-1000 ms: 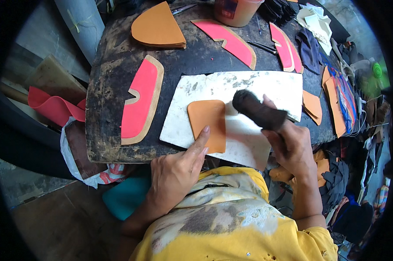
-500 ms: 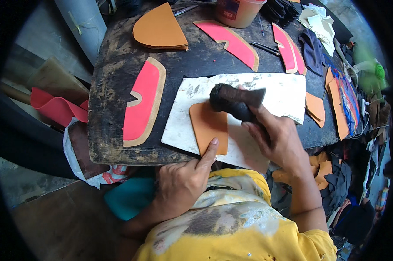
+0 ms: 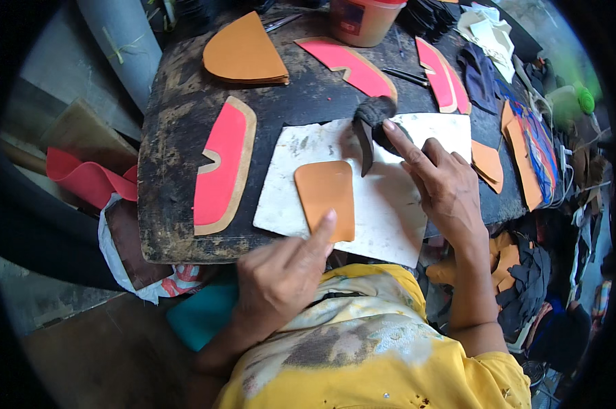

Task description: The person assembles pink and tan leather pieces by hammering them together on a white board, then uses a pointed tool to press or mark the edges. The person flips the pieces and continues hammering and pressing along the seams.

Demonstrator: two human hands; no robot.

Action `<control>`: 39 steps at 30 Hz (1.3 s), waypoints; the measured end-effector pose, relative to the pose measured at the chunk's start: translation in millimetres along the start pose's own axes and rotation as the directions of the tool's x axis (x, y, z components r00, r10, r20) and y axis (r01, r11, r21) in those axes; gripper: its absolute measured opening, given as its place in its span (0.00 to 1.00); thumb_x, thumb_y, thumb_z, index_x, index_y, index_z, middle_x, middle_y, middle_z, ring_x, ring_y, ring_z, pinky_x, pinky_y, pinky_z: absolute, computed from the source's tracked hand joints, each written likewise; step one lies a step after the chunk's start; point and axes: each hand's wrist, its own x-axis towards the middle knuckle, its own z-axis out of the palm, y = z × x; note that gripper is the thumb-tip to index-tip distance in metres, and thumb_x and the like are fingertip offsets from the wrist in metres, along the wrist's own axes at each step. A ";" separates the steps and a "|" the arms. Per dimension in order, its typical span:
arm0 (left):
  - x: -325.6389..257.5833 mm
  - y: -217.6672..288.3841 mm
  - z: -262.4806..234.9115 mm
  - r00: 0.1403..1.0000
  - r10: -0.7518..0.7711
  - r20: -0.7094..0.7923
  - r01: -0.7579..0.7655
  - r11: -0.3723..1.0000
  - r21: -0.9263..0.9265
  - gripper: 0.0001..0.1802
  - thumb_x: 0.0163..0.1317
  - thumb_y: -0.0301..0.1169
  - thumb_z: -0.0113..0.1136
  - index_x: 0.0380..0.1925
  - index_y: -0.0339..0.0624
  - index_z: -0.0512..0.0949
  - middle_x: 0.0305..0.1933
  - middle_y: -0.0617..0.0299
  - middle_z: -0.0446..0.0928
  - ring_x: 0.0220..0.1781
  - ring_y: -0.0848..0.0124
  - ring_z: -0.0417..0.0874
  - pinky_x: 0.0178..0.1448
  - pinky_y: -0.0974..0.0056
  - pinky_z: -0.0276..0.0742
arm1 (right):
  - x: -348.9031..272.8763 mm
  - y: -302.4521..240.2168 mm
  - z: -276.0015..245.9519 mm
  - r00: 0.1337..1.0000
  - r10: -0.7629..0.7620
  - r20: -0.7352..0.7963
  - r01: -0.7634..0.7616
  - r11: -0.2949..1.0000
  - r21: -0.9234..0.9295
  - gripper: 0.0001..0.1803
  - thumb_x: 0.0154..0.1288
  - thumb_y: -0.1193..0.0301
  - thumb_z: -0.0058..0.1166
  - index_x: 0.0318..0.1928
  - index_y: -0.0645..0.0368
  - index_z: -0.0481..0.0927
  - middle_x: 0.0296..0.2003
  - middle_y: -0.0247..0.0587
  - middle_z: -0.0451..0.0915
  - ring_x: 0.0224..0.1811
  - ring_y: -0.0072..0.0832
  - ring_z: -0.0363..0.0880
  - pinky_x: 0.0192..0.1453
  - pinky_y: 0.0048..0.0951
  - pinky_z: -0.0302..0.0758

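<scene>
A worker's left hand (image 3: 280, 273) pins a tan leather piece (image 3: 326, 198) by one fingertip at its near edge, the piece lying flat on a white board (image 3: 403, 225) on the dark table (image 3: 171, 136). The right hand (image 3: 444, 184) grips a dark brush (image 3: 372, 126) poised just beyond the piece. The work appears to be coating the leather; the next stroke calls for a steady hold. The brush's bristles are hard to make out, and a tub (image 3: 362, 20) is cut off at the top.

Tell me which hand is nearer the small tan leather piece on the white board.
Left. The left hand presses a fingertip on the tan leather piece at its lower edge; the right hand is apart to its right, holding a dark brush.
</scene>
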 end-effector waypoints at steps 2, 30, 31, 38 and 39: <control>12.9 -6.8 0.3 1.000 -0.027 0.012 0.023 0.976 0.218 0.41 0.55 0.38 0.74 0.69 0.39 0.70 0.51 0.48 0.77 0.47 0.56 0.80 0.49 0.52 0.75 | -7.8 6.9 4.4 1.000 0.012 -0.028 -0.012 1.000 0.006 0.42 0.61 0.77 0.56 0.74 0.29 0.67 0.39 0.41 0.75 0.37 0.39 0.77 0.49 0.40 0.77; 37.6 -21.1 45.4 0.995 0.032 -0.093 -0.054 0.970 -0.239 0.37 0.57 0.24 0.72 0.69 0.39 0.70 0.46 0.55 0.83 0.45 0.64 0.82 0.51 0.62 0.81 | -89.4 212.1 55.7 0.540 0.841 -0.006 -0.687 0.445 0.574 0.31 0.59 0.64 0.74 0.54 0.69 0.72 0.40 0.45 0.81 0.38 0.26 0.81 0.41 0.23 0.79; 37.2 -21.2 44.9 0.996 0.039 -0.082 -0.056 0.975 -0.213 0.37 0.57 0.24 0.71 0.68 0.39 0.70 0.46 0.55 0.83 0.45 0.64 0.82 0.51 0.62 0.81 | -87.8 211.0 56.5 0.579 0.815 -0.020 -0.578 0.428 0.694 0.37 0.58 0.66 0.75 0.60 0.69 0.67 0.42 0.47 0.81 0.37 0.26 0.82 0.42 0.22 0.79; 38.9 -21.1 37.1 0.999 0.004 -0.052 -0.021 0.944 -0.329 0.37 0.60 0.26 0.68 0.70 0.36 0.66 0.59 0.47 0.77 0.57 0.54 0.80 0.63 0.54 0.74 | -63.6 145.7 3.5 0.649 0.759 -0.059 -0.340 0.358 0.870 0.21 0.68 0.76 0.60 0.59 0.61 0.70 0.46 0.38 0.79 0.47 0.23 0.80 0.53 0.26 0.76; 39.8 -21.0 35.0 0.994 -0.011 -0.105 -0.030 0.923 -0.385 0.38 0.60 0.25 0.68 0.70 0.36 0.65 0.64 0.45 0.74 0.61 0.52 0.78 0.66 0.53 0.73 | -58.5 125.6 -3.8 0.729 0.655 -0.198 -0.208 0.488 0.848 0.19 0.68 0.80 0.56 0.58 0.59 0.70 0.48 0.37 0.78 0.49 0.23 0.79 0.55 0.26 0.76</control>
